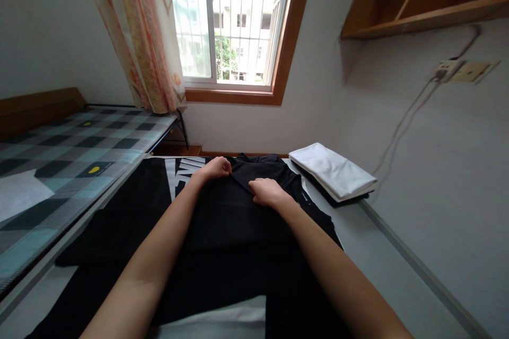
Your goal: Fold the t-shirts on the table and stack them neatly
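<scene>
A black T-shirt [238,222] lies spread over a white table, with white lettering and a white band near its far left part. Toward its far side, my left hand [216,168] pinches the black cloth with fingers closed. My right hand [268,192] grips the same cloth a little nearer and to the right, its fingers curled in. Between the two hands the fabric is drawn into a slanting crease. A pale patch [222,320] shows at the near edge, between my forearms; whether it is print or tabletop I cannot tell.
Folded white and black clothes [334,172] are stacked at the table's far right, by the wall. On the left stands a bed [115,137] with a checked cover and a white sheet [22,193]. A curtained window [234,26] is ahead; a wooden shelf [421,16] hangs upper right.
</scene>
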The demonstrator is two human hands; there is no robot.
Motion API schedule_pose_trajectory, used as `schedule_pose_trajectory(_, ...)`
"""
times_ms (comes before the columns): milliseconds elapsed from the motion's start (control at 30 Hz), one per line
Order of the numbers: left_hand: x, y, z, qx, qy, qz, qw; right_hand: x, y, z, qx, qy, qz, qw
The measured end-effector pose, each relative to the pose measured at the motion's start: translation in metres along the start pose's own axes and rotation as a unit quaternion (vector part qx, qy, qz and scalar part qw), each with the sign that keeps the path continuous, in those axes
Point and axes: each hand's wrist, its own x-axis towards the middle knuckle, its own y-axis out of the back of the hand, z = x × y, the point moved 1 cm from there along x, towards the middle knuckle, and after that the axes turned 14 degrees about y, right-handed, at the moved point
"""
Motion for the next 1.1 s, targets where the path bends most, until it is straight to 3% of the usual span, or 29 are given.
schedule_pose_trajectory(367, -0.004, 0.001, 0.003, 0.043, 0.018, -0.010, 0.999, 0.003, -0.002, 0.003, -0.005, 0.001, -0.003, 1.000)
schedule_pose_trajectory(600, -0.014, 0.002, 0.021, 0.096, 0.040, 0.032, 0.994, 0.003, -0.002, 0.011, 0.092, 0.003, -0.002, 0.996)
schedule_pose_trajectory(767, -0.018, -0.021, 0.050, 0.122, -0.010, 0.149, 0.981, 0.005, -0.002, 0.017, 0.144, 0.028, 0.023, 0.989)
schedule_pose_trajectory(833, -0.017, -0.036, 0.057, 0.120, -0.049, 0.166, 0.978, 0.007, -0.003, 0.023, 0.152, 0.014, 0.066, 0.986)
schedule_pose_trajectory(967, -0.014, -0.061, 0.058, 0.101, -0.088, 0.137, 0.982, 0.011, -0.015, 0.044, 0.070, -0.073, 0.214, 0.972)
schedule_pose_trajectory(1033, -0.013, -0.068, 0.055, 0.101, -0.084, 0.110, 0.985, 0.013, -0.027, 0.054, 0.017, -0.092, 0.234, 0.968)
schedule_pose_trajectory(1100, -0.013, -0.069, 0.053, 0.109, -0.075, 0.090, 0.987, 0.015, -0.040, 0.062, -0.002, -0.101, 0.208, 0.973)
